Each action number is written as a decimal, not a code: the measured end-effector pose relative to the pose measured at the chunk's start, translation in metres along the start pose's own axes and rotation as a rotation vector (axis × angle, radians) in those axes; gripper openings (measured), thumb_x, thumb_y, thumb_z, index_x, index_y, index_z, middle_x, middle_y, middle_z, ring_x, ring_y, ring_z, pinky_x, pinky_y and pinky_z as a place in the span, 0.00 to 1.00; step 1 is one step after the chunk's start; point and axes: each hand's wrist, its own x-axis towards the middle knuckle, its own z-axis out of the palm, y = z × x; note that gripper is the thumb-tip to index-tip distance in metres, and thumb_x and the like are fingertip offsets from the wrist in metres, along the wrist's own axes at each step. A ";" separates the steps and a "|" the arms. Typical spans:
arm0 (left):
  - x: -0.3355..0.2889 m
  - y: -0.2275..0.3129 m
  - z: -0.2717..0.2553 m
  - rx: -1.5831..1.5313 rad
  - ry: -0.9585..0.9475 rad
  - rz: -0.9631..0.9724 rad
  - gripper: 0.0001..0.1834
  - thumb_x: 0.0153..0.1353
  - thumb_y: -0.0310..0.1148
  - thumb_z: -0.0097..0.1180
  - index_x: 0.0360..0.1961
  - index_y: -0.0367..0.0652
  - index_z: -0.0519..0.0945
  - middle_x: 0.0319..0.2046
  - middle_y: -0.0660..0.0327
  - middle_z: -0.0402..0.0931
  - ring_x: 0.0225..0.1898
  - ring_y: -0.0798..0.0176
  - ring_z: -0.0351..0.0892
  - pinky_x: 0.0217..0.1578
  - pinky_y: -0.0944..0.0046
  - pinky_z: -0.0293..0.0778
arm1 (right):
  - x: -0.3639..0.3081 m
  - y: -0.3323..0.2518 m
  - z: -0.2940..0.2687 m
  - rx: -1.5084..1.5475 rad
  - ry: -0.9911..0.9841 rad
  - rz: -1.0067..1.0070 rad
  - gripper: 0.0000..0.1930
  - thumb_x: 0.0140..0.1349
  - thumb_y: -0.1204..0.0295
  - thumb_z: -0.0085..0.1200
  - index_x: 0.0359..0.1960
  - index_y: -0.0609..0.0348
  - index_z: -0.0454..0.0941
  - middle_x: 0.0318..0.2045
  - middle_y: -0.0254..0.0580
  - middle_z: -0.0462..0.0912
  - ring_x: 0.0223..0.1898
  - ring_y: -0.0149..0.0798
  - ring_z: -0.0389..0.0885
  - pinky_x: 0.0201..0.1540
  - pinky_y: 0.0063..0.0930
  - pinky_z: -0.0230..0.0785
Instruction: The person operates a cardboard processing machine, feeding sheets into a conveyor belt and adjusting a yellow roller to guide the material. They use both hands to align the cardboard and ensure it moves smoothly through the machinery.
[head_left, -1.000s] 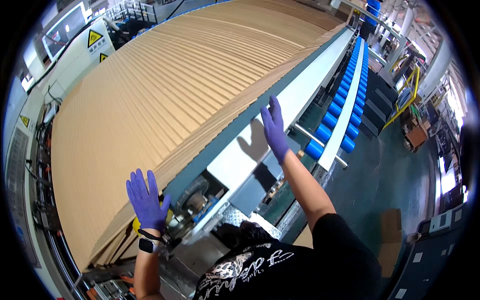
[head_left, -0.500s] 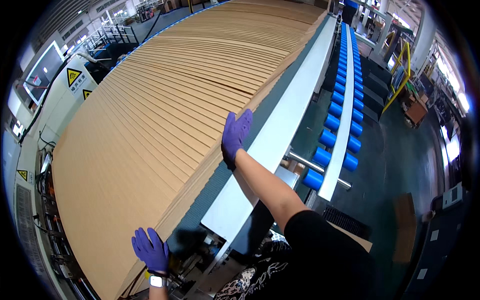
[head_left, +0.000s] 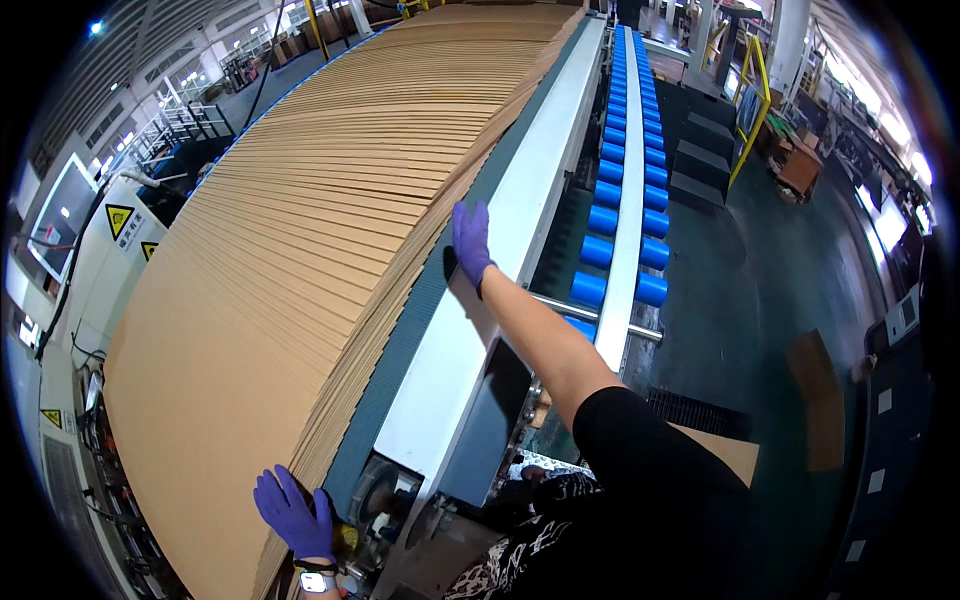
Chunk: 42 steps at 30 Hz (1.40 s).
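A long row of overlapping brown cardboard sheets (head_left: 240, 330) lies fanned out on a dark green conveyor belt (head_left: 400, 345). Gloved in purple, my left hand (head_left: 295, 512) rests at the near right corner of the sheets, its fingers spread. A watch is strapped below that glove. My right hand (head_left: 471, 240), also in a purple glove, is held over the belt beside the sheets' right edge, a small gap away from them. Its fingers are stretched out and hold nothing. A white metal rail (head_left: 440, 385) runs along the belt under my right forearm.
Right of the rail stands a roller track with blue rollers (head_left: 597, 252). Farther right are dark steps (head_left: 700, 155) and a yellow frame (head_left: 752, 100). A pale machine housing (head_left: 110, 270) with warning signs borders the left. Cardboard pieces (head_left: 815, 400) lie on the green floor.
My right hand has come off the sheets' edge and over the belt. The sheets' right edge now looks more staggered. My left hand stays at the near corner; the view has shifted.
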 end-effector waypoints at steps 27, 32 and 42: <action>0.091 0.032 -0.007 -0.119 -0.123 0.011 0.53 0.59 0.66 0.59 0.70 0.29 0.63 0.67 0.34 0.63 0.70 0.31 0.59 0.71 0.38 0.53 | 0.201 0.048 0.060 0.016 0.101 0.065 0.40 0.73 0.52 0.44 0.74 0.73 0.49 0.75 0.64 0.51 0.77 0.57 0.48 0.78 0.40 0.39; 0.095 0.036 -0.008 -0.112 -0.133 0.016 0.54 0.59 0.65 0.60 0.71 0.30 0.62 0.68 0.34 0.62 0.70 0.31 0.58 0.71 0.39 0.53 | 0.200 0.045 0.054 -0.021 0.096 0.061 0.40 0.73 0.52 0.42 0.74 0.73 0.48 0.75 0.63 0.50 0.77 0.56 0.47 0.78 0.41 0.38; 0.094 0.035 -0.010 -0.101 -0.162 -0.017 0.54 0.58 0.64 0.61 0.72 0.31 0.61 0.69 0.35 0.61 0.71 0.32 0.57 0.72 0.39 0.52 | 0.199 0.053 0.061 -0.081 0.147 0.005 0.37 0.73 0.57 0.46 0.72 0.75 0.53 0.74 0.67 0.54 0.76 0.58 0.51 0.78 0.40 0.41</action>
